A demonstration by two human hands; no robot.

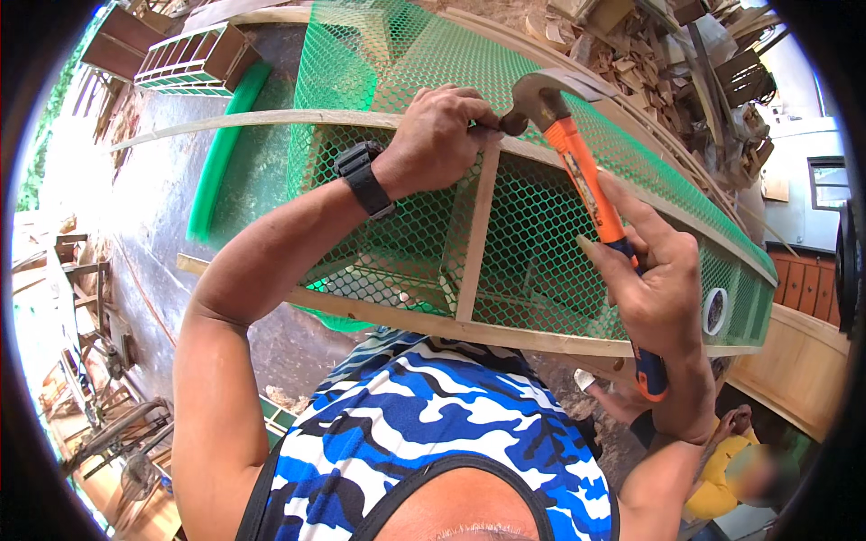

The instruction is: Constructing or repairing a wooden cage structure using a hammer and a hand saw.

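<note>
My right hand [657, 257] is wrapped around the orange and blue handle of a claw hammer [577, 167]. The hammer's metal head is beside the fingertips of my left hand [442, 135], over the top rail of a wooden frame [478, 230] covered in green plastic mesh [388, 221]. My left fingers are closed and pinched at that rail; anything small between them is hidden. A long thin wooden strip [253, 119] runs out leftward from under my left hand, its free end past the frame.
A roll of green mesh [221, 171] lies left of the frame. Scrap wood [622, 54] is piled beyond it. A white ring [715, 312] shows at the frame's right end. Someone in a yellow top [726, 469] is low at the right, near a wooden panel [794, 370].
</note>
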